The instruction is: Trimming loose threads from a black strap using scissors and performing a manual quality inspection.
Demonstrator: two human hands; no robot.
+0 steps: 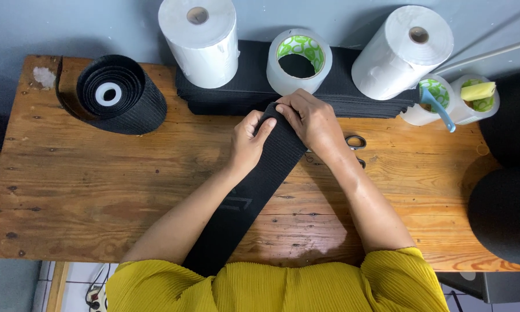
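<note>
The person is wearing a mustard-yellow, finely pleated fabric top with short sleeves ending near the elbows; both forearms and hands are showing bare, without rings or watch.

Two white paper rolls, one at the back left and one at the back right. Three tape rolls: a big one between the paper rolls and two smaller at the right. One black band roll. One black strip under two hands, left and right. One stack of black pieces. One pair of scissors. One wooden table
</note>
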